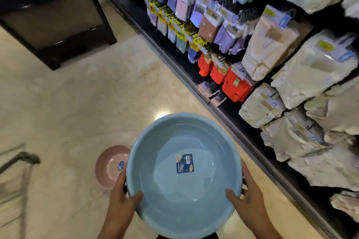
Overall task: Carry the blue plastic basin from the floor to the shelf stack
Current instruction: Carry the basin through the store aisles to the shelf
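From my remote seat, reading left to right: at nine o'clock a blurred metal frame [17, 163], possibly a cart handle, crosses the pale marble floor [77, 103]; I cannot tell what it belongs to. At eleven o'clock stands one dark display cabinet [52, 21].

Low at seven o'clock, one pink basin [108, 167] sits on the floor, one blue label stuck inside it, its right side hidden behind the blue one.

The left hand [121, 196] is curled on the blue plastic basin [184, 172] at the basin's eight o'clock rim: thumb hooked over the rim onto the inner wall, fingers wrapped down the outside. Grip is closed on the rim, not a flat palm.

The blue basin, one only, is held upright and off the floor, centred at six o'clock of the view, mouth facing the camera. One blue label [185, 163] lies on its inner bottom.

The right hand [247, 198] mirrors this at the basin's four o'clock rim: thumb inside, fingers outside and partly hidden, clasped on the rim.

From twelve to four o'clock runs the shelf rack [242, 132], hung with packaged textiles: purple and blue packs far up, three red packs [231, 79] mid-run, cream bundles [310, 72] nearest. The basin is near the rack's base edge, not touching.
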A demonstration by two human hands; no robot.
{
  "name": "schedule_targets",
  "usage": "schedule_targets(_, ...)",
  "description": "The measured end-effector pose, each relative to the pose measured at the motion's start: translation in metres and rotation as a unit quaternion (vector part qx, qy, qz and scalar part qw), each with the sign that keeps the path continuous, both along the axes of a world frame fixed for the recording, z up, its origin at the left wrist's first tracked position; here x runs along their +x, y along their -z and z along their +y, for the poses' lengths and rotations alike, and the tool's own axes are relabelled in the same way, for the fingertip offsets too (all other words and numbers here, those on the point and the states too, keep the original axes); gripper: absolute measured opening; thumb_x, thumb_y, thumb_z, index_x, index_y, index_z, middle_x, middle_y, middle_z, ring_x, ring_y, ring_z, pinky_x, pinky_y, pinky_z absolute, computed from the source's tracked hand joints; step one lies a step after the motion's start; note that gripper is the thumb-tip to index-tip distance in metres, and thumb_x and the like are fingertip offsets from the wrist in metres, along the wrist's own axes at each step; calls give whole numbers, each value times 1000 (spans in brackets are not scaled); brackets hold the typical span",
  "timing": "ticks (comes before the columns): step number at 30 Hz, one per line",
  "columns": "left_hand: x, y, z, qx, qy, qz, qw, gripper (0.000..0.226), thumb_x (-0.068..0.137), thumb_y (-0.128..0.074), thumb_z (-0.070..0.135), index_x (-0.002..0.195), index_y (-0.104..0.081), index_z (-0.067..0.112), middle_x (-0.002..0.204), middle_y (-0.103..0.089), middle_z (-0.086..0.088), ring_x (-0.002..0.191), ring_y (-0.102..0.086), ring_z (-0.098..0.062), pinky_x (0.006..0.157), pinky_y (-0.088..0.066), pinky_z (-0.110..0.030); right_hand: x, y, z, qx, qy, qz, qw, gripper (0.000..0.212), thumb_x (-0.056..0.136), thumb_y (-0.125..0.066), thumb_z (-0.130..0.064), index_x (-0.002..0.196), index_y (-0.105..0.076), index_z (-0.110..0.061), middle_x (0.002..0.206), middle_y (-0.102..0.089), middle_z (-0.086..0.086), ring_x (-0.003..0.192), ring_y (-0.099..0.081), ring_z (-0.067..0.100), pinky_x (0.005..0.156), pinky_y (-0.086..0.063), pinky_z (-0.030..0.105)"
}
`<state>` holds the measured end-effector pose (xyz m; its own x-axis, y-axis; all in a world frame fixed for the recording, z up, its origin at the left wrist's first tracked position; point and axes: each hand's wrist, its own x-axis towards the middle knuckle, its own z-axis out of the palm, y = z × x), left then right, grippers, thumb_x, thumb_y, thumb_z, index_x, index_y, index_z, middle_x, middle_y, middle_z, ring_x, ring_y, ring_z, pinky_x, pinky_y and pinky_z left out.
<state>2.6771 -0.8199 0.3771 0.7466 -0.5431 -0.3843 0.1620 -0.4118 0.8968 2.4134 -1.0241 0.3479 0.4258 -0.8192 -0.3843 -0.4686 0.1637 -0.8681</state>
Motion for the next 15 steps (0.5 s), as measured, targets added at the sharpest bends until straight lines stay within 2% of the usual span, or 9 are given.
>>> schedule_targets(2,-3,-34,16,1,-19,-5,1000,94,65,-65,-5,151,-50,31,139,-66,2,119,-63,-22,82,-53,-24,8,-29,9,2,-12,8,1000,97,81,-72,11,157,-39,-40,139,-62,-6,116,-61,8,74,-57,14)
schedule_targets(4,-7,-62,31,-1,-15,-17,1000,97,64,-63,2,154,-47,34,143,-62,20,123,-61,-6,84,-53,-22,15,-53,18,5,-20,-2,1000,96,81,-71,11,156,-40,-40,139,-63,-5,115,-62,12,79,-58,22)
schedule_targets(6,-9,-88,45,-6,-34,-21,999,99,62,-60,5,154,-47,39,135,-62,35,116,-61,6,78,-55,-15,25,-76,25,3,-34,-23,999,93,81,-71,9,154,-42,-40,137,-64,-3,116,-63,18,84,-58,34)
schedule_targets(10,-17,-124,79,-15,-109,2,994,93,59,-58,9,145,-55,46,126,-69,25,114,-64,-7,74,-58,-19,40,-110,39,24,-77,-30,996,90,74,-71,-7,152,-44,-43,131,-67,-5,116,-63,21,79,-57,32)
schedule_targets(12,-16,-141,95,-26,-121,-19,992,93,57,-59,15,144,-55,49,135,-66,21,119,-63,-6,80,-59,-25,54,-126,46,16,-107,-29,994,89,69,-70,-16,147,-45,-51,124,-69,-12,112,-65,14,78,-58,34)
schedule_targets(14,-12,-150,111,-38,-129,-33,990,96,58,-57,11,148,-52,45,143,-62,16,124,-62,-7,87,-59,-33,72,-138,52,11,-137,-37,990,84,66,-69,-21,139,-48,-57,115,-70,-21,103,-65,3,77,-57,34)
schedule_targets(15,-9,-153,119,-43,-147,-27,988,96,58,-56,7,146,-54,45,140,-64,16,121,-63,-7,84,-60,-33,81,-144,55,14,-148,-43,988,83,66,-69,-21,137,-48,-59,113,-70,-23,101,-65,0,76,-56,33)
